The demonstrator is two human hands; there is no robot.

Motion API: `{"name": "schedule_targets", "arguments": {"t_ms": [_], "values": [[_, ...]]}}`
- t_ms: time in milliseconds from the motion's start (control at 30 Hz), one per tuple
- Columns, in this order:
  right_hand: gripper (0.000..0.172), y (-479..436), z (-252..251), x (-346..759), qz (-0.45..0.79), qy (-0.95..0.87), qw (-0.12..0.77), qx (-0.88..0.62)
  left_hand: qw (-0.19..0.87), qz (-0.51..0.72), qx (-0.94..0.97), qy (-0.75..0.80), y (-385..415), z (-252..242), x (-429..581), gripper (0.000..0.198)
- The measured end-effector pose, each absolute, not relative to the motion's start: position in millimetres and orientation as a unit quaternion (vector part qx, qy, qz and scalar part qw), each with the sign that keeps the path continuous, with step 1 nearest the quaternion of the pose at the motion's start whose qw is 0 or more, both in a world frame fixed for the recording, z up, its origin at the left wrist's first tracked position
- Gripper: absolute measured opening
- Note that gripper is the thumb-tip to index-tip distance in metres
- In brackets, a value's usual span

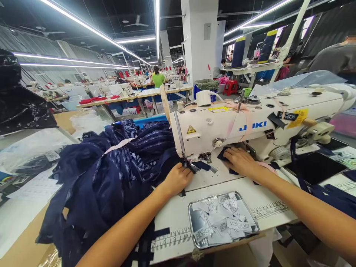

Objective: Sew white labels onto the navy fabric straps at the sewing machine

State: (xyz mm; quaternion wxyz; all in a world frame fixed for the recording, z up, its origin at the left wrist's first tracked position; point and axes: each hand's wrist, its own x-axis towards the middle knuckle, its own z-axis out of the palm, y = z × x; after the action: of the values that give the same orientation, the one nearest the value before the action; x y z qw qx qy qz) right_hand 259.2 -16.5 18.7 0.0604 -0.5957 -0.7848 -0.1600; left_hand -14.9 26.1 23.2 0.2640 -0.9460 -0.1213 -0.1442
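A white JUKI sewing machine (211,126) stands across the worktable in front of me. Beside its needle area, my left hand (178,178) has its fingers curled closed on the edge of navy fabric (116,185), which is heaped to the left with a pale strip across it. Under the machine's arm, my right hand (239,160) is closed on a small dark navy fabric piece (223,152). Between the hands, another short navy strip lies on the machine bed by the presser foot. Near the front edge rests a metal tray (191,226) with many white labels, some reading "valege".
A black tablet-like panel (314,167) and more navy fabric (333,200) lie on the right. Plastic bags and paper (36,187) are at the left, below a shiny black bag (22,100). Other sewing tables and seated people fill the background.
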Motion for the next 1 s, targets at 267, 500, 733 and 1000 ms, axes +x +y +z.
{"name": "schedule_targets", "arguments": {"t_ms": [267, 500, 733, 1000], "values": [[0.022, -9, 11, 266, -0.188, -0.783, 0.126, -0.579, 0.259, -0.069, -0.955, -0.124, 15, 17, -14, 0.018], [0.028, -47, 31, 209, -0.249, -0.770, 0.228, -0.542, 0.254, -0.062, -0.956, -0.129, 1, 15, -21, 0.021], [0.023, -36, 10, 137, -0.023, -0.823, 0.187, -0.536, 0.265, -0.091, -0.949, -0.145, -5, 11, -33, 0.021], [0.022, -18, 1, 140, 0.136, -0.770, 0.268, -0.563, 0.267, -0.168, -0.937, -0.151, -6, 3, -40, 0.026]]}}
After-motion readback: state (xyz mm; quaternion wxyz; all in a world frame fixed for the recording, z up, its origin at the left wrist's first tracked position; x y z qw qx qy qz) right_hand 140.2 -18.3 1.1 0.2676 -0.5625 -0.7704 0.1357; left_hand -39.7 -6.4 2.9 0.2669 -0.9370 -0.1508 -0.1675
